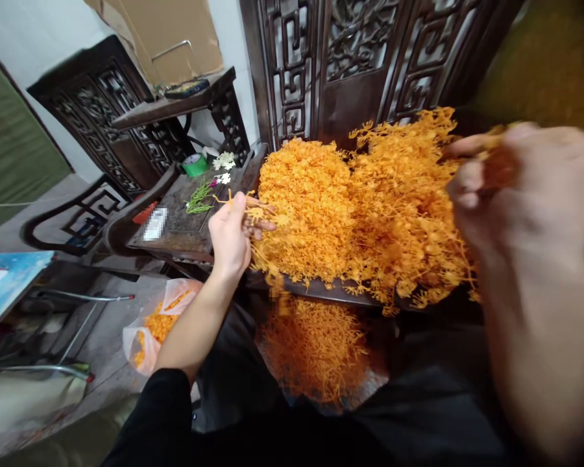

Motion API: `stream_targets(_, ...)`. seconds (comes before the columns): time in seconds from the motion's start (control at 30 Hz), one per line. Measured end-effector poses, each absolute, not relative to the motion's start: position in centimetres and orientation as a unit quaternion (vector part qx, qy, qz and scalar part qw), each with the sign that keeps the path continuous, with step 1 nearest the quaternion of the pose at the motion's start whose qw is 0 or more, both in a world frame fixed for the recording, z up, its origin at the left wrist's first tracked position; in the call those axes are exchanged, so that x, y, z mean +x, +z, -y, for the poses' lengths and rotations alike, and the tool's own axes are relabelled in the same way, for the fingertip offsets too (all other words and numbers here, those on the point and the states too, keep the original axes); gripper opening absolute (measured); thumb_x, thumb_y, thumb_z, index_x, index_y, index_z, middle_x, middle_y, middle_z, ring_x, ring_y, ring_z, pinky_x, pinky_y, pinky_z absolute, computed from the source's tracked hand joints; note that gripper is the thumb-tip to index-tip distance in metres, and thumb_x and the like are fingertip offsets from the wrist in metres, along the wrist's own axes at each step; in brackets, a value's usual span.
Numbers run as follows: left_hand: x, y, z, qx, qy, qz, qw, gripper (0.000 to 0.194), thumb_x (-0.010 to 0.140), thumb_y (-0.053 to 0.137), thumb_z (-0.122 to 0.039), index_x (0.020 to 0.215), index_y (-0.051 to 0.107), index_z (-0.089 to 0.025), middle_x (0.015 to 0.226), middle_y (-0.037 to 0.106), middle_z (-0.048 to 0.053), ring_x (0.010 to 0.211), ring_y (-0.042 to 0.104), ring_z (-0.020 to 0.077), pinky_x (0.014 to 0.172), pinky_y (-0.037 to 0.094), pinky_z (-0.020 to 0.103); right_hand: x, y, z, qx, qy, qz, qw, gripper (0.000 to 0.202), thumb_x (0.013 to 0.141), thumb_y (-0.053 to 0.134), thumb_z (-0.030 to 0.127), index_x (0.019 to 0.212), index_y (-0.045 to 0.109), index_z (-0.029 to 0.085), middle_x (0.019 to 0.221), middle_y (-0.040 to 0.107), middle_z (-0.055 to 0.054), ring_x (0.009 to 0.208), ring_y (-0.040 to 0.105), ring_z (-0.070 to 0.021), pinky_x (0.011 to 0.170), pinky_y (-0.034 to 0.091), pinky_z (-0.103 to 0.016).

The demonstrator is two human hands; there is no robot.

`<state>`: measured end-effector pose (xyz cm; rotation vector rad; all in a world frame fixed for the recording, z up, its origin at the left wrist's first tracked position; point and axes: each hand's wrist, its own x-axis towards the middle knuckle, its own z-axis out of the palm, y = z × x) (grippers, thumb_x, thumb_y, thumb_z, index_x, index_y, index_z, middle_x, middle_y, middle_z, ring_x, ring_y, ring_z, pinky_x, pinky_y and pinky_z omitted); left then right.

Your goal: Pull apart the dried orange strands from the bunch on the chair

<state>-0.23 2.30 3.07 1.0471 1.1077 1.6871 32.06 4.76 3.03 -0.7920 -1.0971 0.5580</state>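
Note:
My left hand point(230, 237) is closed, pinching an orange plastic flower sprig point(257, 213) between thumb and fingers. It is at the left edge of a dense heap of small orange plastic flowers point(306, 201). My right hand point(535, 168), blurred, is raised at the right with its fingers curled. Some orange plastic point(495, 137) shows at its fingers, its exact shape unclear. Beside that hand is a looser heap of branched orange sprigs point(409, 194). Below the seat edge, between my legs, lies a mass of thin orange stems point(321, 344).
Both heaps rest on a dark carved wooden bench point(355, 295). To the left are green tape point(194, 165), a green sprig point(199, 198) and white flower pieces point(224, 161). A plastic bag point(132, 334) with orange pieces stands on the floor. A blue-topped table point(24, 263) is at far left.

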Motion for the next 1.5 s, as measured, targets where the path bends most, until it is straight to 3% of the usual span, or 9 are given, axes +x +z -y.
stream_targets(0.2,2.4,3.4,-0.8,0.461,0.618,-0.417,0.482,0.035,0.088,0.071,-0.048,0.092,0.075,-0.013,0.083,0.078,0.011,0.07,0.076,0.019,0.046,0.05,0.022,25.5,4.7,0.3,-0.298,0.425,0.562,0.644,0.019,0.088,0.073,0.034,0.106,0.07,0.029,0.066,0.056,0.004,0.042,0.04,-0.0097,0.039,0.025,-0.027)
stream_targets(0.33,4.0,3.3,0.0,0.467,0.592,-0.409,0.514,0.035,0.087,0.073,-0.048,0.09,0.077,-0.013,0.072,0.074,0.007,0.07,0.075,0.0186,0.053,0.057,0.025,23.6,3.7,1.9,-0.36,0.161,0.754,0.526,0.036,0.097,0.066,0.042,0.128,0.071,0.024,0.078,0.058,-0.003,0.068,0.056,-0.0165,0.059,0.043,-0.033)
stream_targets(0.5,5.6,2.5,1.0,0.49,0.561,-0.388,0.543,0.033,0.086,0.076,-0.047,0.082,0.075,-0.014,0.066,0.071,0.004,0.063,0.071,0.0157,0.055,0.058,0.025,22.4,1.0,2.1,-0.369,-0.034,0.825,0.426,0.022,0.101,0.059,0.034,0.111,0.077,0.027,0.073,0.064,-0.004,0.066,0.056,-0.0166,0.058,0.042,-0.032)
stream_targets(0.67,4.4,2.7,-1.6,0.383,0.624,-0.422,0.535,0.032,0.09,0.072,-0.045,0.08,0.064,-0.015,0.072,0.074,0.005,0.067,0.076,0.0171,0.056,0.059,0.023,20.7,0.0,5.3,-0.136,0.043,0.874,0.464,0.022,0.099,0.057,0.025,0.081,0.069,0.03,0.062,0.06,0.002,0.057,0.052,-0.0152,0.051,0.042,-0.031)
stream_targets(0.8,2.8,3.1,-2.1,0.43,0.626,-0.396,0.516,0.034,0.091,0.068,-0.049,0.09,0.063,-0.015,0.084,0.077,0.007,0.074,0.079,0.02,0.055,0.06,0.023,21.2,1.6,5.9,-0.196,0.164,0.821,0.51,0.024,0.102,0.046,0.016,0.11,0.068,0.023,0.101,0.073,-0.005,0.071,0.064,-0.0144,0.059,0.052,-0.03)
stream_targets(0.93,2.5,2.8,-0.7,0.481,0.583,-0.395,0.522,0.04,0.089,0.068,-0.055,0.094,0.062,-0.016,0.088,0.077,0.008,0.077,0.08,0.0213,0.054,0.059,0.022,23.8,3.0,4.3,-0.334,0.259,0.72,0.55,0.039,0.105,0.047,0.022,0.142,0.059,0.025,0.095,0.07,-0.004,0.059,0.058,-0.0119,0.059,0.051,-0.03)
stream_targets(1.13,2.8,2.2,0.2,0.495,0.558,-0.39,0.54,0.04,0.089,0.071,-0.054,0.094,0.063,-0.016,0.091,0.077,0.008,0.078,0.079,0.019,0.055,0.06,0.021,24.0,2.1,2.5,-0.423,0.208,0.744,0.474,0.04,0.093,0.071,0.04,0.126,0.072,0.017,0.097,0.07,-0.009,0.089,0.067,-0.024,0.082,0.053,-0.041)
stream_targets(1.37,2.9,2.1,0.8,0.625,0.49,-0.427,0.432,0.026,0.074,0.088,-0.03,0.084,0.069,-0.016,0.081,0.075,0.003,0.068,0.07,0.011,0.058,0.053,0.019,22.1,0.9,2.1,-0.409,0.313,0.707,0.485,0.024,0.096,0.065,0.037,0.08,0.065,0.019,0.075,0.065,-0.003,0.07,0.06,-0.0165,0.069,0.046,-0.033)
stream_targets(1.5,1.9,2.3,0.7,0.596,0.539,-0.451,0.388,0.024,0.072,0.089,-0.027,0.074,0.067,-0.016,0.062,0.069,-0.001,0.049,0.058,0.0077,0.05,0.048,0.02,24.5,1.4,0.0,-0.416,0.377,0.52,0.643,0.027,0.093,0.068,0.042,0.079,0.056,0.023,0.057,0.048,0.005,0.049,0.043,-0.0114,0.052,0.035,-0.029)
